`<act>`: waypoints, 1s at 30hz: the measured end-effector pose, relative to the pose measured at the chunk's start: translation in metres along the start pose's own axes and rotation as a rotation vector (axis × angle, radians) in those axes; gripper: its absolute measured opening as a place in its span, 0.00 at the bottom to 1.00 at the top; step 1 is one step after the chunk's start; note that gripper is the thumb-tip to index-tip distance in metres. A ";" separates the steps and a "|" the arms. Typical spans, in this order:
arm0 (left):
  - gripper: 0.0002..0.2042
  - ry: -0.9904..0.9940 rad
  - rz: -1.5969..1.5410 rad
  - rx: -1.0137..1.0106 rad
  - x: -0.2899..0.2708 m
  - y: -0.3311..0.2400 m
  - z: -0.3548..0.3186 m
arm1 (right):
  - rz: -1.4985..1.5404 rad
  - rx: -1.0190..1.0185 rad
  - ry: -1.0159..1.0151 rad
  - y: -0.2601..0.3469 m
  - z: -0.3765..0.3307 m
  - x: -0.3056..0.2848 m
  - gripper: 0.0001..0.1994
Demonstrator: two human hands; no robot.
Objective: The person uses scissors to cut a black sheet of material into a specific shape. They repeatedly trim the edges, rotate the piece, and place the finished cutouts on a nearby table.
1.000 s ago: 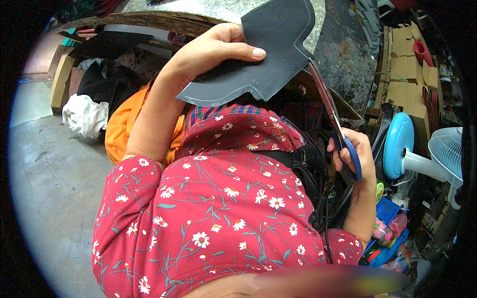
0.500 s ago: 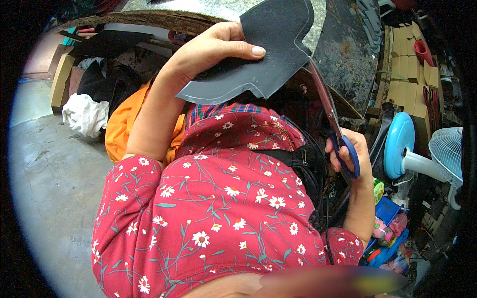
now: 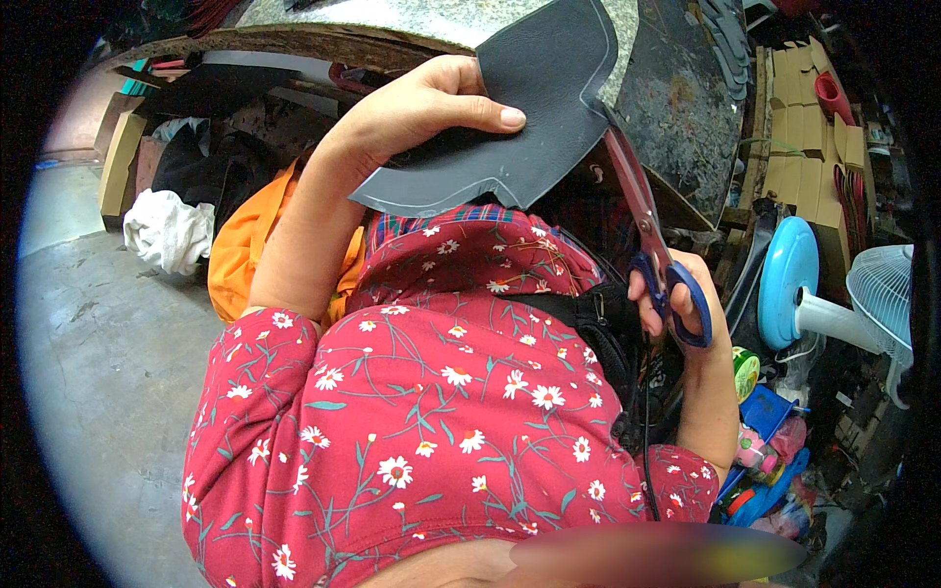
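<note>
Squinting at labels first: the green round container [image 3: 746, 374] over on the right has some pale print, but it's way too small to make out. Just below it is a blue plastic bin [image 3: 767, 416], with colourful odds and ends [image 3: 753, 451] crowded around it; can't really tell what's inside. Further up are stacked tan cardboard boxes [image 3: 799, 147] with a red roll [image 3: 832, 98] by them.

Main piece is a black leathery sheet [image 3: 554, 78]: curvy outline, slight sheen, a notch at the bottom, pale line running near the edge. It's held up at the near edge of the worktop [image 3: 686, 118]. The left hand [image 3: 421, 110] pinches it, thumb on top. The right hand [image 3: 710, 289] grips blue-handled scissors [image 3: 639, 191], fingers in the loops, blades meeting the sheet's right edge.
</note>
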State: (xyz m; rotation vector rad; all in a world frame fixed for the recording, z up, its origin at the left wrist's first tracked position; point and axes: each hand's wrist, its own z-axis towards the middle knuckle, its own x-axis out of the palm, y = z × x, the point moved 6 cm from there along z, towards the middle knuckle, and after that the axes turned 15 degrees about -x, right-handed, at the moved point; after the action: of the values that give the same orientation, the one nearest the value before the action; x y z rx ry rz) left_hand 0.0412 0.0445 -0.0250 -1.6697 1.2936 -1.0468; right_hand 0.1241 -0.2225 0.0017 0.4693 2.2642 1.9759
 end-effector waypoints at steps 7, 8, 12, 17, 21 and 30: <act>0.15 -0.062 0.092 0.109 -0.008 -0.013 -0.004 | -0.123 0.093 -0.013 -0.003 -0.003 -0.005 0.38; 0.14 -0.043 0.094 0.083 -0.007 -0.013 -0.005 | -0.120 0.093 -0.014 -0.003 -0.002 -0.004 0.38; 0.14 0.108 0.045 -0.022 0.011 -0.008 -0.007 | -0.099 0.068 -0.009 -0.003 0.001 0.003 0.39; 0.16 0.020 0.088 -0.027 0.013 -0.002 -0.001 | 0.002 0.049 -0.022 -0.003 0.004 0.004 0.37; 0.14 -0.061 0.097 -0.044 0.016 0.002 0.001 | 0.059 0.065 0.016 -0.003 0.002 0.008 0.39; 0.14 0.062 0.020 -0.072 0.028 0.003 -0.004 | -0.152 0.012 0.002 0.000 0.014 0.006 0.43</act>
State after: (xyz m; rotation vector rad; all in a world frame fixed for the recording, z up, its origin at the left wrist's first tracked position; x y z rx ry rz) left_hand 0.0411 0.0168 -0.0219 -1.6858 1.4005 -1.0591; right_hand 0.1218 -0.2076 0.0001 0.2868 2.2409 1.8921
